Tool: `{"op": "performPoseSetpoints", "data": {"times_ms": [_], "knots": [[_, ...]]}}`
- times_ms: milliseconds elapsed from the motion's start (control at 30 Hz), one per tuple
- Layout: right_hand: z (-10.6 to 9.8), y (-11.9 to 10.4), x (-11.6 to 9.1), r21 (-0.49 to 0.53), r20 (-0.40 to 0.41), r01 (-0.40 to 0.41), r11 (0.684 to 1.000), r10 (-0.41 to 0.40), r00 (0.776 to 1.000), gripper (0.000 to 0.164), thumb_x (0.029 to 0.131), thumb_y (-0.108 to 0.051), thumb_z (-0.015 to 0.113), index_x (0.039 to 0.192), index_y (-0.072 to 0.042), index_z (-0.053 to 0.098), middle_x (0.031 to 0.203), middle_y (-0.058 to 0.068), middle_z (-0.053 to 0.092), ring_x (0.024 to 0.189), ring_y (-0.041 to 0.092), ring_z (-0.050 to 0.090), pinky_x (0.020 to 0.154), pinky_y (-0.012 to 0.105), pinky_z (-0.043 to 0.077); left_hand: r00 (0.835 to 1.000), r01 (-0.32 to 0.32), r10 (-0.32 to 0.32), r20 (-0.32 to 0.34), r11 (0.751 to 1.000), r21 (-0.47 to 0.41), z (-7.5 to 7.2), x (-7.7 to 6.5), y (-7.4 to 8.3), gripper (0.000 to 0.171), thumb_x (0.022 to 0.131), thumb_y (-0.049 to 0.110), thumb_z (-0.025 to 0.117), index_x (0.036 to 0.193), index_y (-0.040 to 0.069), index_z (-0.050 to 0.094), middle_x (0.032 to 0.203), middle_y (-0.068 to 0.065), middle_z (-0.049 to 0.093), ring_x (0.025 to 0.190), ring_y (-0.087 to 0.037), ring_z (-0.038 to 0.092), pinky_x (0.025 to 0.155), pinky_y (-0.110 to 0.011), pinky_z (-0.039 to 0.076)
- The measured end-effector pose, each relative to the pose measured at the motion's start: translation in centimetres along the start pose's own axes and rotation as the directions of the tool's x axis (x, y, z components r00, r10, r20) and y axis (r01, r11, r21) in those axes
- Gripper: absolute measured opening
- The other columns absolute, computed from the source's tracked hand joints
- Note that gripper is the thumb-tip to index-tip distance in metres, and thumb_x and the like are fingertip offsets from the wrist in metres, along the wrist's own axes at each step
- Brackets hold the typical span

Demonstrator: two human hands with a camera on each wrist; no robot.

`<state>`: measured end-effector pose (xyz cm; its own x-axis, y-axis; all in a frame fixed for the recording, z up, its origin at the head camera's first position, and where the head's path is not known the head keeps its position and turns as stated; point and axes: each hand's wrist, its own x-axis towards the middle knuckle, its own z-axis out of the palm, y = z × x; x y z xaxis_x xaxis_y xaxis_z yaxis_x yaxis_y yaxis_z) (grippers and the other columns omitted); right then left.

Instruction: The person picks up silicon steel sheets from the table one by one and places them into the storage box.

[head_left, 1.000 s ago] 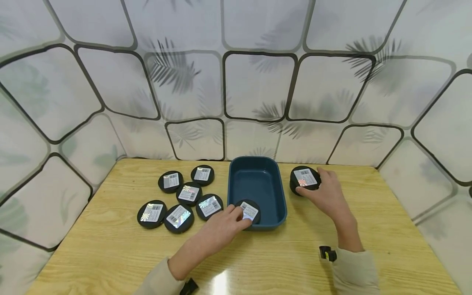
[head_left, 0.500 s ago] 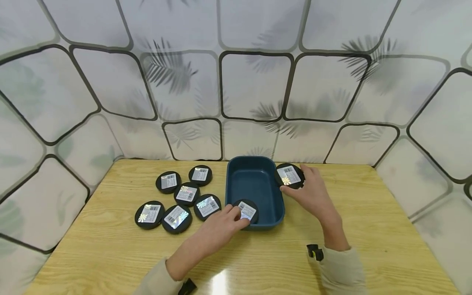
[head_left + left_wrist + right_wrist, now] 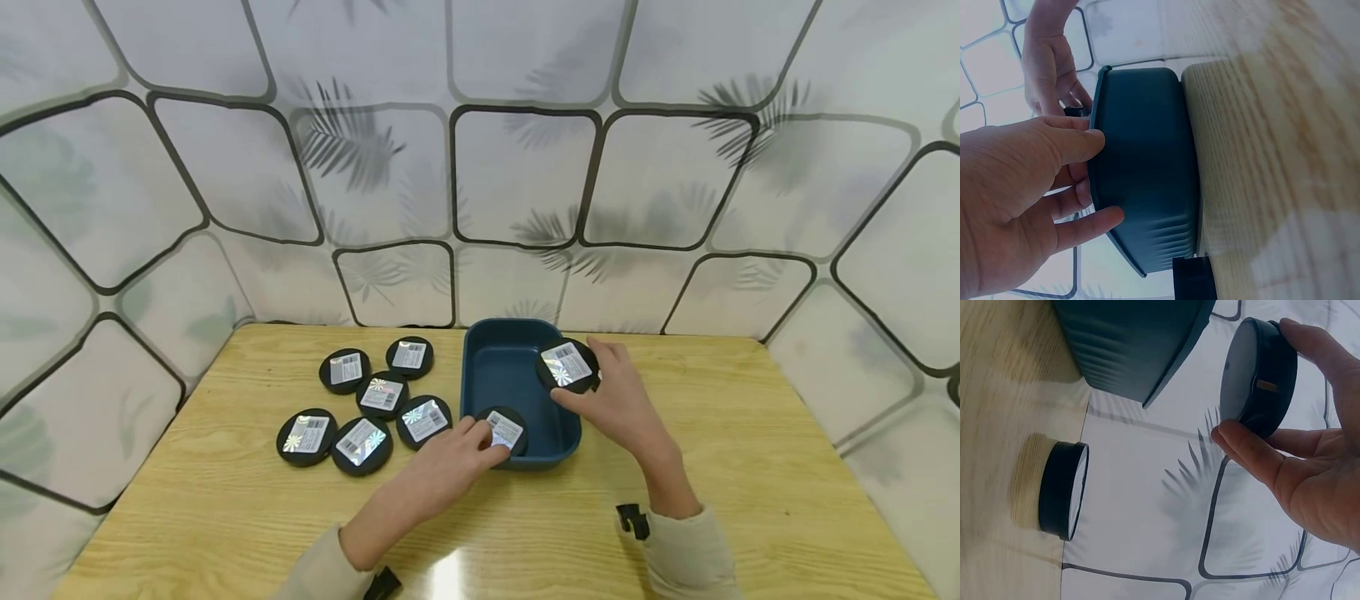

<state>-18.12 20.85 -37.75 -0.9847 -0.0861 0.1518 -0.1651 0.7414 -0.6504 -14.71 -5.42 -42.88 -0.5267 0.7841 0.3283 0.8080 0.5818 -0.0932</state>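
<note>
My right hand (image 3: 618,400) grips a round black container (image 3: 567,365) with a white barcode label, raised over the right side of the dark blue bin (image 3: 517,367). In the right wrist view its pale underside and black side wall (image 3: 1275,381) show between thumb and fingers. My left hand (image 3: 446,467) holds the bin's near left corner; in the left wrist view the thumb lies outside the rim, with some fingers behind it. Inside that corner lies another black container (image 3: 506,429), partly covered by the left fingers.
Several labelled black containers (image 3: 382,394) lie on the wooden table (image 3: 247,517) left of the bin. One more black container (image 3: 1060,490) stands on the table in the right wrist view; in the head view my right hand appears to hide it. A patterned curtain (image 3: 525,175) rises behind.
My right hand has picked the container up from the table right of the bin and carried it left over the bin. The left hand has stayed at the corner.
</note>
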Motion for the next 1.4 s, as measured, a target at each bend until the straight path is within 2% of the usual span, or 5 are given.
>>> {"op": "performPoseSetpoints", "data": {"times_ms": [200,367,500,733,1400], "knots": [[1.0,-0.2,-0.1,0.013,0.014,0.057,0.998,-0.057,0.998,0.089,0.081,-0.032,0.082,0.149,0.003,0.037,0.141,0.025,0.041,0.119,0.04,0.048,0.094,0.057,0.046,1.0,-0.005,0.005,0.0,1.0,0.005,0.0,0.0,0.0,0.021,0.092,0.01,0.066,0.109,0.023,0.066,0.094,0.0,0.054,0.081,-0.016,0.047,0.061,-0.023,0.044],[1.9,-0.2,0.0,0.029,0.05,0.121,0.992,-0.122,0.991,0.088,0.08,-0.03,0.083,0.148,0.004,0.038,0.141,0.025,0.042,0.123,0.041,0.047,0.096,0.057,0.045,1.0,-0.005,0.005,-0.008,1.0,0.004,0.0,0.0,0.0,0.022,0.092,0.01,0.066,0.109,0.023,0.066,0.095,0.0,0.054,0.082,-0.016,0.048,0.062,-0.023,0.045],[2.5,-0.3,0.1,0.027,0.085,0.147,0.989,-0.149,0.985,0.09,0.08,-0.032,0.083,0.149,0.004,0.037,0.141,0.025,0.043,0.125,0.042,0.048,0.099,0.058,0.044,1.0,-0.008,0.008,-0.019,1.0,0.005,0.1,-0.1,-0.1,0.021,0.091,0.01,0.067,0.109,0.023,0.066,0.095,0.0,0.054,0.081,-0.016,0.048,0.062,-0.023,0.045],[3.7,-0.4,0.3,0.012,0.117,0.178,0.984,-0.179,0.977,0.089,0.079,-0.032,0.084,0.148,0.003,0.039,0.14,0.022,0.046,0.118,0.037,0.053,0.096,0.054,0.047,1.0,-0.011,0.011,-0.024,1.0,0.009,0.2,-0.1,-0.1,0.02,0.091,0.011,0.068,0.108,0.022,0.066,0.094,0.0,0.055,0.081,-0.016,0.048,0.062,-0.023,0.045],[5.5,-0.5,1.4,-0.025,0.183,0.142,0.99,-0.135,0.974,0.089,0.081,-0.033,0.082,0.149,0.004,0.038,0.141,0.022,0.044,0.119,0.035,0.053,0.097,0.05,0.047,1.0,-0.004,0.004,0.014,1.0,-0.001,-0.1,0.0,-0.1,0.026,0.091,0.011,0.069,0.113,0.024,0.066,0.098,0.0,0.055,0.083,-0.015,0.048,0.065,-0.023,0.047]]}}
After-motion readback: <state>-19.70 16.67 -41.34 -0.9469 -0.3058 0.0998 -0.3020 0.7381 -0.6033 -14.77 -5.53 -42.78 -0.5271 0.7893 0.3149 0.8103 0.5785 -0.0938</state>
